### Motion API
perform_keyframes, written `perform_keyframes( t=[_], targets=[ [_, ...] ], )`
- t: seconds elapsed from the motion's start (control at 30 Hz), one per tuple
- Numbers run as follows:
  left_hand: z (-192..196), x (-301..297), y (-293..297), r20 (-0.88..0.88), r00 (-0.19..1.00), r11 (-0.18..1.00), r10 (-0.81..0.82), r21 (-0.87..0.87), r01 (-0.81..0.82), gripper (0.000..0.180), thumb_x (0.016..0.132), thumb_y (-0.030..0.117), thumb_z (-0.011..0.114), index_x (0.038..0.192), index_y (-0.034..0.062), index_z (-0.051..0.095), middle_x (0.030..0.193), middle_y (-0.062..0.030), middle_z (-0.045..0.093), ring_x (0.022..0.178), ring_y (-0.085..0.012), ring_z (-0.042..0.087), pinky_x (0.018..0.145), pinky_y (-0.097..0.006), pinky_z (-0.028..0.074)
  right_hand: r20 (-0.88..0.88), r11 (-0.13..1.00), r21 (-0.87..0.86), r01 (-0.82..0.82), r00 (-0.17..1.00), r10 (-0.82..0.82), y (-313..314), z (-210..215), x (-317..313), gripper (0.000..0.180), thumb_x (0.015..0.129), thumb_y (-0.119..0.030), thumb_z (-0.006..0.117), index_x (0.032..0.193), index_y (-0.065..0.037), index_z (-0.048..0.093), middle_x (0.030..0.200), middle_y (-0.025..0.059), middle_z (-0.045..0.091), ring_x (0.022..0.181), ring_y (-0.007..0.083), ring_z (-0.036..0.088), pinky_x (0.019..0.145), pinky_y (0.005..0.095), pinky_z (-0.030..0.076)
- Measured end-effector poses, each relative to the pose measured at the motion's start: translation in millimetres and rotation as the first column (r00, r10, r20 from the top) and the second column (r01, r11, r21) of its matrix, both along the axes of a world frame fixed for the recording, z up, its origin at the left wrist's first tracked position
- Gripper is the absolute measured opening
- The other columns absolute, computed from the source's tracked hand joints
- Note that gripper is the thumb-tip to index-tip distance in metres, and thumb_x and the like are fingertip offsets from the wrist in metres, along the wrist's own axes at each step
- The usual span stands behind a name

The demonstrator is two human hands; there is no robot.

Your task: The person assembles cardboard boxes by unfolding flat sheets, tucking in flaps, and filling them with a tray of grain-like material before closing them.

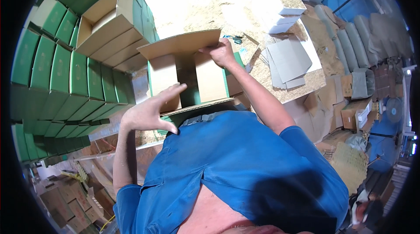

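Observation:
An open cardboard box [210, 80] with green outer sides and brown flaps stands against my blue shirt at the edge of a chipboard table [302, 87]. My right hand [221, 52] grips the far top flap [179, 43] at its right corner. Spread flat with fingers apart, my left hand [151, 111] hovers by the left inner flap [162, 76] and holds nothing. The inside of the box shows green between the two inner flaps.
Stacks of closed green boxes [61, 72] fill the left side, with an open brown box [107, 19] on top. Flat grey card sheets [288, 59] and scissors [236, 39] lie on the table. Cardboard scraps [345, 111] and sacks [350, 41] sit to the right.

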State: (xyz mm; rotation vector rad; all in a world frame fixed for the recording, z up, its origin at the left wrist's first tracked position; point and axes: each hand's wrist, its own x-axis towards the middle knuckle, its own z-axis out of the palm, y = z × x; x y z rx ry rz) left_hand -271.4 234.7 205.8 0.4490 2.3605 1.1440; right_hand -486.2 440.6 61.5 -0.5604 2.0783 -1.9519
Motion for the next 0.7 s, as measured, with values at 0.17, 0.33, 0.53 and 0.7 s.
perform_keyframes(
  t=[0.17,0.33,0.53,0.7],
  targets=[
    [4,-16,0,-0.038,0.92,0.914,0.39,-0.105,-0.392,0.086,0.062,0.029,0.09,0.138,0.0107,0.053,0.107,-0.0172,0.072,0.103,-0.0237,0.069,0.094,-0.037,0.051,-0.042,0.995,0.032,-0.093,0.995,0.094,10,5,-9,0.014,0.081,-0.003,0.075,0.095,-0.001,0.072,0.093,0.0075,0.075,0.081,0.0148,0.068,0.075,0.027,0.053],
    [-85,-39,-16,-0.538,0.64,0.691,0.549,-0.138,-0.709,0.124,0.053,0.045,0.092,0.151,0.0069,0.026,0.151,-0.0227,0.031,0.139,-0.0346,0.036,0.115,-0.041,0.034,-0.18,0.977,0.185,-0.102,0.974,0.135,7,14,-8,0.016,0.086,-0.008,0.071,0.101,-0.001,0.072,0.095,0.0086,0.075,0.084,0.0137,0.067,0.077,0.0291,0.052],
    [-83,-30,-8,-0.291,0.571,0.616,0.768,0.088,-0.783,0.137,0.06,0.035,0.093,0.154,0.0024,-0.002,0.157,-0.0261,0.021,0.145,-0.036,0.027,0.119,-0.041,0.027,-0.057,0.977,-0.012,-0.215,0.975,0.214,23,100,-21,0.033,0.092,-0.02,0.066,0.118,0.0,0.068,0.115,0.0145,0.069,0.106,0.0191,0.064,0.096,0.0322,0.048],
    [-76,-26,-6,-0.206,0.468,0.506,0.86,0.219,-0.834,0.134,0.061,0.023,0.092,0.155,0.0092,-0.002,0.157,-0.0232,0.023,0.144,-0.0361,0.028,0.118,-0.042,0.03,-0.256,0.906,0.297,-0.3,0.89,0.378,21,118,20,0.036,0.093,-0.027,0.06,0.115,-0.001,0.07,0.11,0.0161,0.071,0.107,0.0222,0.065,0.098,0.0337,0.046]
  ],
)
